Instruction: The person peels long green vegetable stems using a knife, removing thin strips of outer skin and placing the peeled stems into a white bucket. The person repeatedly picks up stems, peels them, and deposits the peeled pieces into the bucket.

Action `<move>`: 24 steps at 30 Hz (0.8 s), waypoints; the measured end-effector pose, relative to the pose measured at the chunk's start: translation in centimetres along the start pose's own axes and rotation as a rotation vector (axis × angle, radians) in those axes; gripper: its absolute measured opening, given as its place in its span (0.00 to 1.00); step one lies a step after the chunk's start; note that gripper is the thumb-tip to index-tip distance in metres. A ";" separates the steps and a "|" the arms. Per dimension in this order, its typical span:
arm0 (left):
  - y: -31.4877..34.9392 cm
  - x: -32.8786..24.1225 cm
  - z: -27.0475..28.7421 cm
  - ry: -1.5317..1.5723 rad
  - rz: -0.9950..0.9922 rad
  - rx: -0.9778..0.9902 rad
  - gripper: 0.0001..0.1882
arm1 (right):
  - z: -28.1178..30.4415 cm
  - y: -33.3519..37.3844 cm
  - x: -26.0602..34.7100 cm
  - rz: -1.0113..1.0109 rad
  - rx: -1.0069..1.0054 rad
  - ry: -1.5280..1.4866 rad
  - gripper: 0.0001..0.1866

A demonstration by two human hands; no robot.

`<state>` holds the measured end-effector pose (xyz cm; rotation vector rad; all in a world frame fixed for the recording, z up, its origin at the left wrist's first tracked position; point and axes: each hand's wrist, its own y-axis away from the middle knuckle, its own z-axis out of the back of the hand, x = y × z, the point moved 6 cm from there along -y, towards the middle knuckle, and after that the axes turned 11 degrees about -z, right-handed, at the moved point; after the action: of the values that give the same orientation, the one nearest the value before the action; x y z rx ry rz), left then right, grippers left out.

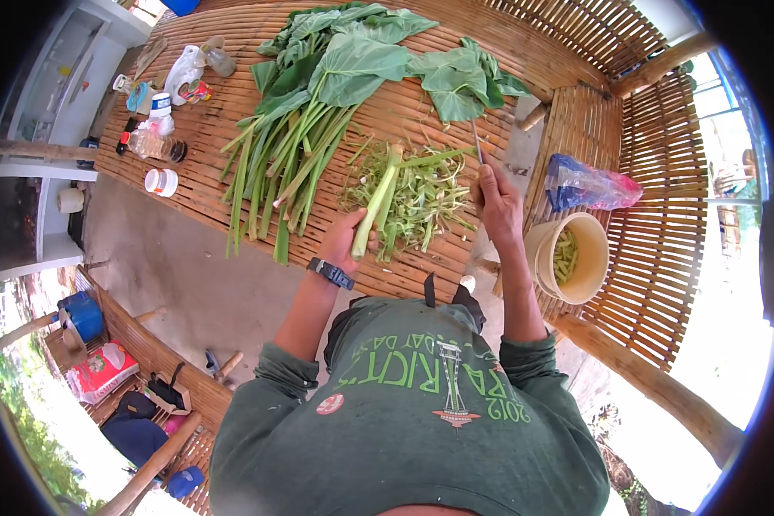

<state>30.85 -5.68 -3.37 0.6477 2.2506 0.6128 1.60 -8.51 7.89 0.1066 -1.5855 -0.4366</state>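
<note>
My left hand (344, 241) is closed around the lower part of a thick pale green leaf stalk (377, 205), which tilts up and away from me over the table. My right hand (499, 202) grips a knife (477, 140), its thin blade pointing away. A strip of green peel (439, 158) stretches from the stalk's top end to the knife. Beneath the stalk lies a loose heap of peelings (430, 206). Left of it rests a bundle of long green stalks (288, 159) with big broad leaves (361, 69) at the far end.
The slatted bamboo table (224, 138) carries bottles and jars, among them a white jar (161, 181), at its left. To my right stand a cream bucket (600, 258) holding cut green pieces (565, 255) and a blue and pink plastic bag (589, 182) on a bamboo bench.
</note>
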 end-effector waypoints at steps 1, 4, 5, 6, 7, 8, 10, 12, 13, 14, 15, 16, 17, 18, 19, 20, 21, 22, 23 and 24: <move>0.0 0.1 0.3 -0.019 -0.013 -0.021 0.13 | 0.3 -0.1 0.2 0.023 -0.012 -0.030 0.25; 0.2 0.4 1.0 -0.055 -0.039 -0.065 0.12 | 0.6 0.3 0.0 0.030 -0.126 -0.067 0.26; 0.4 0.4 1.0 -0.054 -0.037 -0.066 0.12 | 0.9 0.4 -0.3 0.037 -0.173 -0.088 0.26; 0.6 0.3 1.0 -0.052 -0.036 -0.067 0.12 | 1.0 0.2 -0.4 0.047 -0.181 -0.098 0.26; 0.7 0.3 1.3 -0.071 -0.034 -0.050 0.12 | 1.1 0.1 -0.7 0.056 -0.191 -0.110 0.26; 0.8 0.4 1.8 -0.090 -0.032 -0.033 0.12 | 1.2 0.0 -0.9 0.065 -0.201 -0.122 0.26; 1.3 0.3 2.9 -0.121 -0.023 -0.032 0.12 | 2.1 -0.7 -2.0 0.034 -0.284 -0.204 0.25; 2.1 0.0 4.2 -0.146 -0.010 -0.065 0.12 | 3.5 -1.6 -2.6 0.011 -0.332 -0.261 0.25; 2.6 -0.1 5.3 -0.086 -0.009 -0.089 0.12 | 4.5 -2.1 -2.8 -0.001 -0.334 -0.276 0.24; 2.7 -0.3 6.2 -0.029 -0.007 -0.107 0.12 | 5.1 -2.5 -3.0 -0.009 -0.341 -0.295 0.24; 2.8 -0.4 7.1 0.028 -0.006 -0.125 0.12 | 4.8 -3.0 -3.4 -0.045 -0.280 -0.217 0.24; 2.9 -0.8 7.9 0.011 -0.051 -0.173 0.14 | 4.3 -3.4 -4.2 -0.081 -0.218 -0.142 0.24; 2.7 -0.9 7.6 0.019 -0.057 -0.157 0.14 | 3.8 -3.6 -5.2 -0.120 -0.155 -0.061 0.24; 2.3 -1.1 7.2 0.027 -0.062 -0.140 0.15 | 2.9 -3.6 -6.5 -0.101 -0.080 0.076 0.26; 1.7 -1.2 6.7 0.037 -0.070 -0.125 0.16 | 1.7 -3.5 -8.3 -0.082 0.000 0.214 0.29; 1.0 -1.1 5.6 0.094 -0.073 -0.088 0.15 | 0.1 -3.0 -8.5 -0.059 0.085 0.354 0.32; 0.2 -0.7 4.9 0.101 -0.071 -0.126 0.15 | -1.1 -2.1 -9.1 -0.077 0.122 0.500 0.34; -0.1 -0.6 3.3 0.111 -0.067 -0.167 0.15 | -3.1 -0.7 -8.5 -0.096 0.161 0.649 0.37; -0.5 -0.6 2.3 0.120 -0.064 -0.206 0.15 | -5.0 0.8 -7.0 -0.075 0.204 0.783 0.38; -1.5 -0.2 2.1 0.170 -0.031 -0.158 0.16 | -6.5 2.2 -5.7 -0.053 0.242 0.916 0.39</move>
<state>32.14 -6.45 -5.45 0.4971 2.3338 0.8481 8.83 -5.93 3.27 0.4653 -0.7229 -0.1799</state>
